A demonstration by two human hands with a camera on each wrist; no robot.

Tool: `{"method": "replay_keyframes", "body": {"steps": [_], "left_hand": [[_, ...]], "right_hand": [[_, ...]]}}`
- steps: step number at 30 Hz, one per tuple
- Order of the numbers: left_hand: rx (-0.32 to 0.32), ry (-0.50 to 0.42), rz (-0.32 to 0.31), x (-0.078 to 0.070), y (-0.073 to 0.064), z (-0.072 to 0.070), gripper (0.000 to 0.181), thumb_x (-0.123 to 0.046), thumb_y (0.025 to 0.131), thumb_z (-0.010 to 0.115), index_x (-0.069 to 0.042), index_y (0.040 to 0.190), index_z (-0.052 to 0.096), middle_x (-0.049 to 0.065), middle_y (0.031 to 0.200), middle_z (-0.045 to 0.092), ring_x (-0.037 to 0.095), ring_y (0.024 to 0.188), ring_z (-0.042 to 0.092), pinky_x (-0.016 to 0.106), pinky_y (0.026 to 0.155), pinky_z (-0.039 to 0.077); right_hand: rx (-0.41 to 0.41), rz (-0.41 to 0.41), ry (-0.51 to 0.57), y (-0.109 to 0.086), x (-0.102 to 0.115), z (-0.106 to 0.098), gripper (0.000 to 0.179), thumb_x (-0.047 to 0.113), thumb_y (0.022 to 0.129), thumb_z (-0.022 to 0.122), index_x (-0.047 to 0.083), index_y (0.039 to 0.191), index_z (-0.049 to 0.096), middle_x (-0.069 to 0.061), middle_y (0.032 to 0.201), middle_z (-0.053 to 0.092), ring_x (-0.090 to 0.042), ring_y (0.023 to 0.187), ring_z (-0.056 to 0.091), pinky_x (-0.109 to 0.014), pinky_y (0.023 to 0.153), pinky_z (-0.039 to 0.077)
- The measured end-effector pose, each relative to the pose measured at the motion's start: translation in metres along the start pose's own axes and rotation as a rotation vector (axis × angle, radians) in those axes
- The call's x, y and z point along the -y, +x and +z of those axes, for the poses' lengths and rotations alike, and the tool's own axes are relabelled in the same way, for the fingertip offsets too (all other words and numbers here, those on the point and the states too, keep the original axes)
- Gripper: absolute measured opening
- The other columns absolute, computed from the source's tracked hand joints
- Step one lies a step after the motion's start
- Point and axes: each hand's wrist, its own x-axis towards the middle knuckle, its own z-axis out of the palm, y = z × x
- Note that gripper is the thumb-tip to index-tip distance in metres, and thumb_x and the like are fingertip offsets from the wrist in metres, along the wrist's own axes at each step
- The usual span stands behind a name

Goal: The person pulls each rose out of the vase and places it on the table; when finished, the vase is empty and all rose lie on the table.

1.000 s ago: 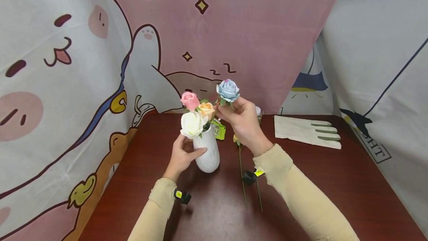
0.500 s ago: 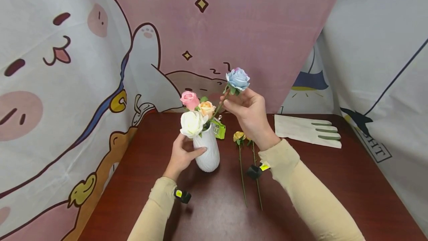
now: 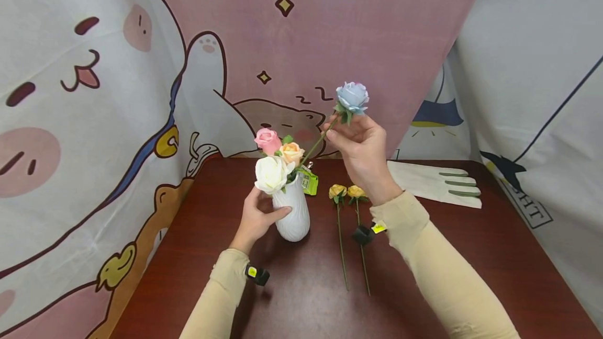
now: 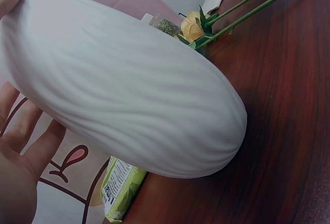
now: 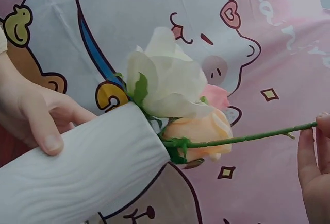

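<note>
A white ribbed vase [image 3: 294, 218] stands upright on the table, and my left hand [image 3: 256, 221] grips its upper part with thumb and fingers on its sides. A white rose [image 3: 271, 174], a peach rose [image 3: 292, 154] and a pink rose [image 3: 267, 140] fill its mouth. My right hand [image 3: 364, 153] pinches the stem of a blue rose [image 3: 352, 97] just below the bloom. That green stem [image 5: 247, 137] slants down to the vase's mouth in the right wrist view, its lower end hidden.
Two yellow roses [image 3: 337, 191] lie side by side right of the vase, stems pointing frontward. Behind the vase is a green packet [image 3: 308, 182]. A white glove [image 3: 433, 183] rests at the right rear. The left wrist view shows a small jar [image 4: 166, 27] with green contents.
My right hand has moved up and to the right with the blue rose, and more of its stem shows above the vase. The left hand stays on the vase.
</note>
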Motion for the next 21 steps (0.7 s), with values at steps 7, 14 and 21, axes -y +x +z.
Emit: {"method": "replay_keyframes", "body": {"steps": [7,14,21], "left_hand": [[0.002,-0.012,0.005,0.001,0.0,0.0,0.076,0.006,0.074,0.091,-0.007,0.142,0.059,0.009,0.131,0.067,0.017,0.115,0.067,0.031,0.096,0.056],[-0.006,-0.01,-0.007,0.0,0.0,0.0,0.076,0.005,0.074,0.091,-0.008,0.142,0.06,0.01,0.131,0.068,0.017,0.114,0.067,0.03,0.097,0.055],[-0.006,0.0,-0.015,-0.001,0.0,0.0,0.075,0.004,0.074,0.091,-0.01,0.141,0.061,0.007,0.13,0.069,0.017,0.114,0.067,0.031,0.096,0.056]], "right_hand": [[-0.026,-0.082,0.047,0.011,0.013,-0.011,0.042,-0.028,0.089,0.06,0.007,0.105,0.077,-0.009,0.102,0.077,-0.021,0.092,0.075,-0.034,0.08,0.062],[-0.068,-0.112,0.06,0.022,0.033,-0.029,0.036,-0.027,0.091,0.06,0.002,0.107,0.075,-0.01,0.104,0.075,-0.023,0.092,0.075,-0.033,0.076,0.062],[-0.095,-0.104,0.082,0.025,0.045,-0.049,0.03,-0.025,0.089,0.065,-0.004,0.11,0.072,-0.013,0.107,0.076,-0.024,0.093,0.074,-0.033,0.076,0.063]]}}
